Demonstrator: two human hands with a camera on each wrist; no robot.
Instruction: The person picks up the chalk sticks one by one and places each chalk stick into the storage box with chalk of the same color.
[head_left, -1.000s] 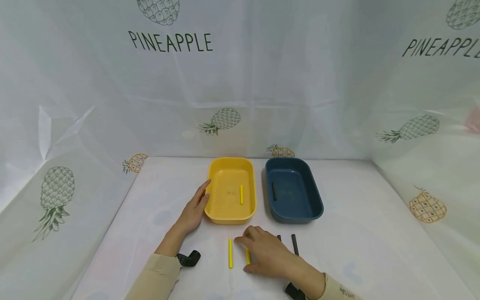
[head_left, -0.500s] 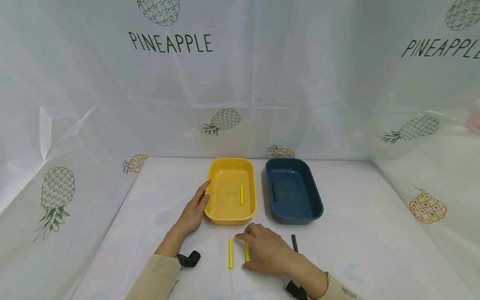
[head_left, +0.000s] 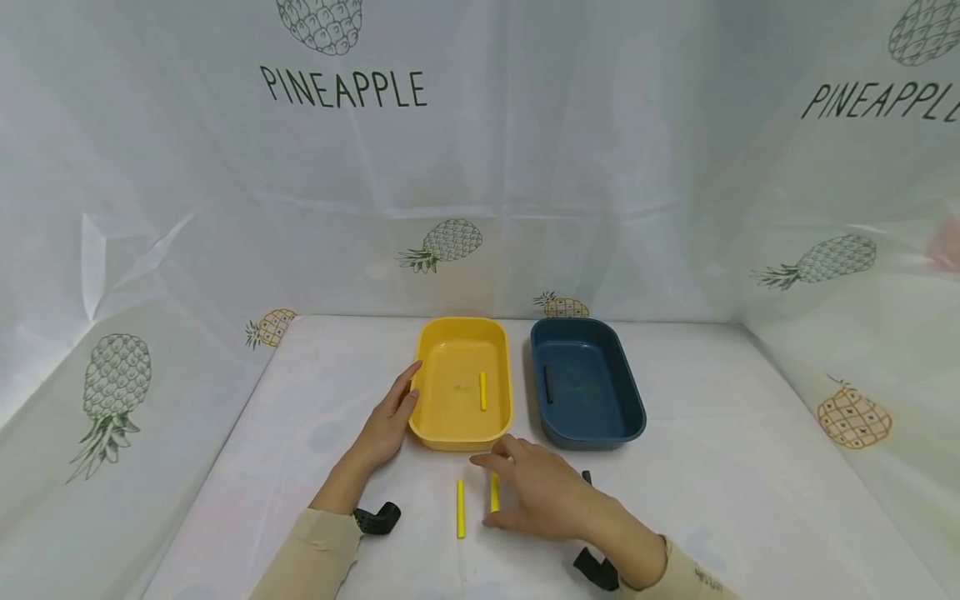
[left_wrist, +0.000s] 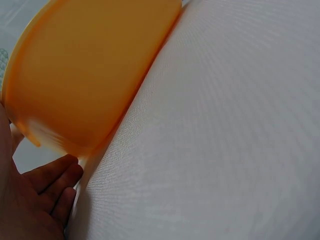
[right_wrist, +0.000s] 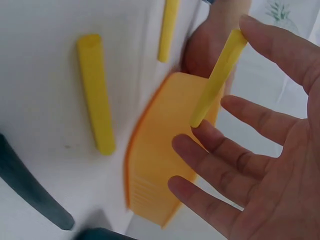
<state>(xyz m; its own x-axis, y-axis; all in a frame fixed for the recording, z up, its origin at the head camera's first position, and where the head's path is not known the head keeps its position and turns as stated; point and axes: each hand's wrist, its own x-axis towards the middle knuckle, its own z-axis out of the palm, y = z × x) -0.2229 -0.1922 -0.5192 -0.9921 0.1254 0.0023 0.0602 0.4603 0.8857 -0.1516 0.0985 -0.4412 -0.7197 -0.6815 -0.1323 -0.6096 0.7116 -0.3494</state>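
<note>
My right hand (head_left: pixel 543 492) pinches a yellow stick (right_wrist: pixel 218 80) by its ends, between thumb and a fingertip. The other fingers spread loosely. In the right wrist view, the stick shows raised off the table, with another yellow stick (right_wrist: pixel 96 95) lying below. One more yellow stick (head_left: pixel 461 509) lies left of that hand in the head view. My left hand (head_left: pixel 386 421) rests against the left side of the yellow bin (head_left: pixel 450 440), fingers fairly straight, tips at its rim and wall. That bin holds a single yellow stick (head_left: pixel 483 392).
A dark blue bin (head_left: pixel 592 437) stands right of the yellow one, with a dark stick (head_left: pixel 548 385) inside. Another dark stick (head_left: pixel 587 477) pokes out behind my right wrist. Black wrist devices (head_left: pixel 378 517) sit at both cuffs. A pineapple-print sheet (head_left: pixel 480 150) hangs behind the table.
My right hand has risen slightly and moved toward the bins, carrying the yellow stick with it. The left hand stays in place on the yellow bin.
</note>
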